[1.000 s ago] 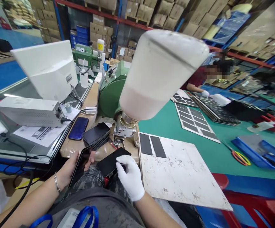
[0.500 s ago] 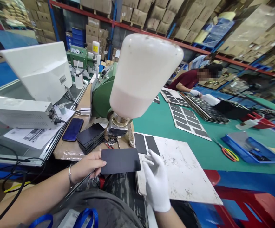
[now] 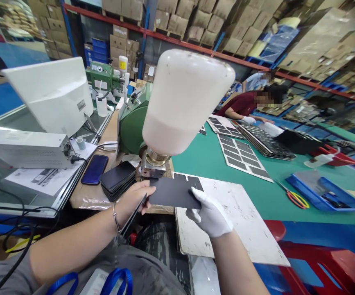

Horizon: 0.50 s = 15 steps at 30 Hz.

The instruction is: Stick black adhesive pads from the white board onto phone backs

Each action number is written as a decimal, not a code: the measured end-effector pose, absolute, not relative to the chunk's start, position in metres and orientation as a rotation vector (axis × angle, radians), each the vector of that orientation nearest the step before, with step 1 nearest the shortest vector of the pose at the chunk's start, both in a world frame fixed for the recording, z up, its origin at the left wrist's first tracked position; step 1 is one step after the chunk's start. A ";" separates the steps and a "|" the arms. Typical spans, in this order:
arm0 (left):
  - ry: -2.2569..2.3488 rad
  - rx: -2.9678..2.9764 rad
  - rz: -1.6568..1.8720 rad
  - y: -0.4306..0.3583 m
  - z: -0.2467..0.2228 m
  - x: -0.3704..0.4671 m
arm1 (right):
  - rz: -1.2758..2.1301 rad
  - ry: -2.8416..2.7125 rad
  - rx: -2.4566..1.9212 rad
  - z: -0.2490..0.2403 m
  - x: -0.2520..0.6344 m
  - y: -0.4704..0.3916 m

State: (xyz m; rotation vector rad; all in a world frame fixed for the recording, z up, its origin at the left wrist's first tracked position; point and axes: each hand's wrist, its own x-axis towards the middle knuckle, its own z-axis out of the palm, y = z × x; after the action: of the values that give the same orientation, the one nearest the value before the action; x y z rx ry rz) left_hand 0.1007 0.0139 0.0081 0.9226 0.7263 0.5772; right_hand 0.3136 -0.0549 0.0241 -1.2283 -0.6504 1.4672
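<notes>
A dark flat rectangular plate is held level between my hands, just below the machine's metal head. My bare left hand pinches its left end, and more thin dark plates stand on edge under that palm. My right hand, in a white glove, grips the plate's right end between thumb and fingers. Behind it, partly covered, dark pieces lie on a stained white board. A stack of dark plates sits left of the machine.
A large white bottle tops the green machine. Left are a phone, a grey power box and cables. On the green table lie scissors and a blue tray. A person works at the back right.
The plate and my left hand have moved right and up toward the machine head. My gloved right hand, open before, has closed on the plate's right end.
</notes>
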 end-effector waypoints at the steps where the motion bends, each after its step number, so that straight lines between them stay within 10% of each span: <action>1: 0.732 0.931 0.592 0.015 0.010 0.092 | 1.482 -0.658 -1.221 0.026 0.307 -0.050; 15: 0.778 1.091 0.873 0.013 0.001 -0.058 | 1.623 -1.070 -1.191 0.036 0.166 -0.012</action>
State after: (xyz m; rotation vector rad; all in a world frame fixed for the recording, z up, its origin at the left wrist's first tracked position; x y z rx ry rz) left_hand -0.0575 0.0131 0.0010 1.0915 0.7785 0.8729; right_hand 0.1658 -0.0122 0.0357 -1.1907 -1.0699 1.6231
